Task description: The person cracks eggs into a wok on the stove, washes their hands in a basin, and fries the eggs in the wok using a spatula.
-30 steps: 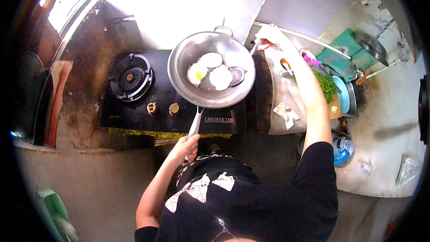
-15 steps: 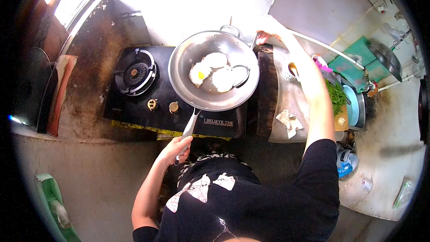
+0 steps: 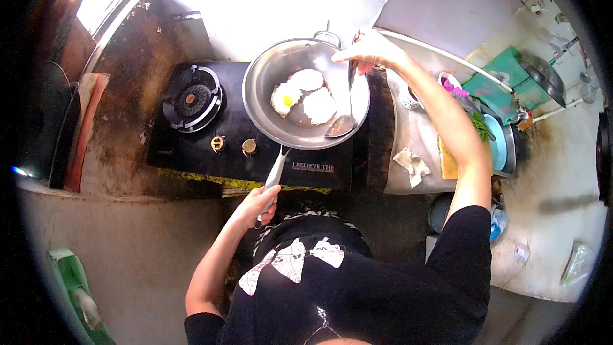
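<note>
My left hand is closed around the handle of a steel frying pan, which sits over the right side of the stove. Three fried eggs lie together inside it: one egg shows a yellow yolk, while a white egg and another white egg lie beside it. Above the pan's far right rim, my right hand grips the upper handle of a spatula. Its blade rests low against the pan's near right inner wall, apart from the eggs.
A bare burner and brass-coloured knobs are left of the pan on the black stove. To the right are a crumpled cloth, a cutting board, green vegetables and a blue plate, partly behind my right arm.
My right hand has moved left over the pan's rim, and the spatula blade has slid away from the eggs toward the near right wall. My left hand keeps its hold.
</note>
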`<state>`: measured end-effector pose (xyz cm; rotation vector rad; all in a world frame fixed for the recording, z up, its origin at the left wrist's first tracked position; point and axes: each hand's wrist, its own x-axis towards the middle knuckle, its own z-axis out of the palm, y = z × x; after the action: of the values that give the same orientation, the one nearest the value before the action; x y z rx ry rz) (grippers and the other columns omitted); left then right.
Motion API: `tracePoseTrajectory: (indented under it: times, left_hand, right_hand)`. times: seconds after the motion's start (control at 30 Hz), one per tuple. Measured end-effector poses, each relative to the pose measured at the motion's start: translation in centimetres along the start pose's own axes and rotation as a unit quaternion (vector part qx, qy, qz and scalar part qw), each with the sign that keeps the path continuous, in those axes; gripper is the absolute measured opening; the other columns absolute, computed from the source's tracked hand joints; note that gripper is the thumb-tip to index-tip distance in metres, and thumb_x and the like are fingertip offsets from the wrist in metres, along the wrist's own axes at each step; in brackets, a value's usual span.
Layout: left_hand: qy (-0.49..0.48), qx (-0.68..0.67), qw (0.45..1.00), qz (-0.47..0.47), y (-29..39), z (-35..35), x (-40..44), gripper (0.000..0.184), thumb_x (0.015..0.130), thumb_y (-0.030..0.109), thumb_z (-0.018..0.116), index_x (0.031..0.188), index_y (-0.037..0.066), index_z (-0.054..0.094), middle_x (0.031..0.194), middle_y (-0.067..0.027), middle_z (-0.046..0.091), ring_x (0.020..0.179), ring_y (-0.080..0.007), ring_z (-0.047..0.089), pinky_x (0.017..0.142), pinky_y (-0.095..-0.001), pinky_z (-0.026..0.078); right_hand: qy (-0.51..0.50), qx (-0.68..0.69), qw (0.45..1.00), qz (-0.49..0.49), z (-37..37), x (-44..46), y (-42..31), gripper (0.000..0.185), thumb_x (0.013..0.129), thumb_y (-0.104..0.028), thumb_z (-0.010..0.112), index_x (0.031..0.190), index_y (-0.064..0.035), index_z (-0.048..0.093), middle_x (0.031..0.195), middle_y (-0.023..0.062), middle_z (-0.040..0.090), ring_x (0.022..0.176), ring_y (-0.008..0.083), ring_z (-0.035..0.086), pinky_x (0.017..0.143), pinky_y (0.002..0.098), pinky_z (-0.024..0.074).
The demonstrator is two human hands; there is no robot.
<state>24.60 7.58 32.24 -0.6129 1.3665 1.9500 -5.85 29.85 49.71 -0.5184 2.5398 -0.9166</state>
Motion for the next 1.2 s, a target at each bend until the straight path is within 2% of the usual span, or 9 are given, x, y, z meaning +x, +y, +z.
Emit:
tracePoseTrajectory:
  times: [0.13, 0.27, 0.3, 0.53, 0.73, 0.8, 0.93, 1.13, 1.2]
  left_hand:
    - [-0.006, -0.010, 1.000, 0.008, -0.4, -0.2, 0.4, 0.035, 0.088, 0.039, 0.054, 0.074, 0.010, 0.040, 0.051, -0.0004, 0.041, 0.033, -0.0093, 0.033, 0.031, -0.0245, 0.025]
    - [-0.025, -0.023, 0.999, 0.010, -0.5, -0.4, 0.6, 0.035, 0.087, 0.039, 0.054, 0.074, 0.010, 0.040, 0.052, -0.0005, 0.041, 0.035, -0.0098, 0.035, 0.032, -0.0258, 0.027]
    - [-0.025, -0.019, 0.999, 0.016, -0.6, -0.4, 0.5, 0.035, 0.087, 0.039, 0.055, 0.074, 0.010, 0.040, 0.052, -0.0005, 0.042, 0.035, -0.0099, 0.036, 0.032, -0.0259, 0.027]
    - [-0.034, -0.034, 0.999, 0.025, -1.0, 0.2, 0.8, 0.037, 0.086, 0.041, 0.056, 0.074, 0.010, 0.041, 0.053, -0.0006, 0.042, 0.035, -0.0103, 0.036, 0.032, -0.0264, 0.030]
    - [-0.053, -0.043, 0.997, 0.035, -1.3, 0.2, 1.0, 0.036, 0.086, 0.040, 0.056, 0.076, 0.009, 0.041, 0.054, -0.0010, 0.042, 0.037, -0.0102, 0.037, 0.033, -0.0264, 0.030]
    - [-0.058, -0.054, 0.996, 0.040, -1.5, 0.0, 1.3, 0.036, 0.086, 0.039, 0.057, 0.076, 0.009, 0.041, 0.054, -0.0012, 0.042, 0.037, -0.0104, 0.037, 0.033, -0.0265, 0.030]
    - [-0.070, -0.050, 0.996, 0.028, -1.7, -0.2, 1.7, 0.035, 0.086, 0.039, 0.057, 0.076, 0.009, 0.041, 0.054, -0.0016, 0.042, 0.036, -0.0105, 0.037, 0.033, -0.0267, 0.030]
    - [-0.077, -0.060, 0.995, 0.032, -1.7, -0.2, 1.6, 0.035, 0.085, 0.038, 0.058, 0.078, 0.008, 0.041, 0.054, -0.0026, 0.042, 0.035, -0.0111, 0.037, 0.032, -0.0271, 0.030]
    - [-0.075, -0.068, 0.994, 0.033, -1.6, -0.2, 1.7, 0.035, 0.085, 0.039, 0.058, 0.079, 0.008, 0.041, 0.054, -0.0027, 0.043, 0.035, -0.0116, 0.037, 0.032, -0.0272, 0.030]
  right_hand:
    - [-0.012, 0.056, 0.998, 0.004, 1.9, -1.7, 0.0, 0.043, 0.062, -0.039, 0.078, 0.070, -0.0002, 0.060, 0.056, 0.0081, 0.058, 0.044, 0.0141, 0.059, 0.041, 0.0232, 0.0496]
    - [0.045, 0.058, 0.997, -0.023, 5.1, -3.1, -0.9, 0.032, 0.070, -0.030, 0.075, 0.068, -0.0018, 0.061, 0.054, 0.0054, 0.058, 0.042, 0.0121, 0.057, 0.039, 0.0233, 0.0483]
    - [0.060, 0.082, 0.992, -0.069, 6.0, -4.2, -1.6, 0.027, 0.074, -0.025, 0.072, 0.066, -0.0021, 0.059, 0.053, 0.0041, 0.057, 0.041, 0.0115, 0.057, 0.037, 0.0232, 0.0476]
    - [0.161, 0.035, 0.977, -0.139, 11.2, -7.1, -3.6, 0.020, 0.079, -0.012, 0.065, 0.066, 0.0014, 0.058, 0.056, 0.0078, 0.060, 0.044, 0.0122, 0.060, 0.036, 0.0227, 0.0446]
    - [0.213, 0.078, 0.964, -0.141, 13.6, -7.2, -4.3, 0.020, 0.080, -0.011, 0.064, 0.067, 0.0010, 0.055, 0.055, 0.0072, 0.059, 0.045, 0.0142, 0.061, 0.037, 0.0242, 0.0443]
    - [0.236, 0.047, 0.963, -0.123, 14.0, -6.8, -4.7, 0.022, 0.078, -0.021, 0.065, 0.069, -0.0013, 0.059, 0.052, 0.0086, 0.060, 0.043, 0.0156, 0.061, 0.040, 0.0260, 0.0474]
    - [0.237, -0.032, 0.962, -0.130, 14.5, -6.1, -6.2, 0.024, 0.078, -0.023, 0.064, 0.068, -0.0022, 0.057, 0.051, 0.0082, 0.059, 0.041, 0.0156, 0.059, 0.044, 0.0274, 0.0492]
    - [0.245, 0.015, 0.964, -0.105, 14.9, -4.5, -6.8, 0.023, 0.080, -0.024, 0.062, 0.068, -0.0048, 0.058, 0.055, 0.0089, 0.061, 0.042, 0.0151, 0.059, 0.045, 0.0279, 0.0480]
    - [0.274, -0.070, 0.952, -0.117, 14.8, -3.9, -6.9, 0.023, 0.080, -0.025, 0.061, 0.070, -0.0044, 0.060, 0.055, 0.0082, 0.062, 0.041, 0.0151, 0.058, 0.046, 0.0289, 0.0488]
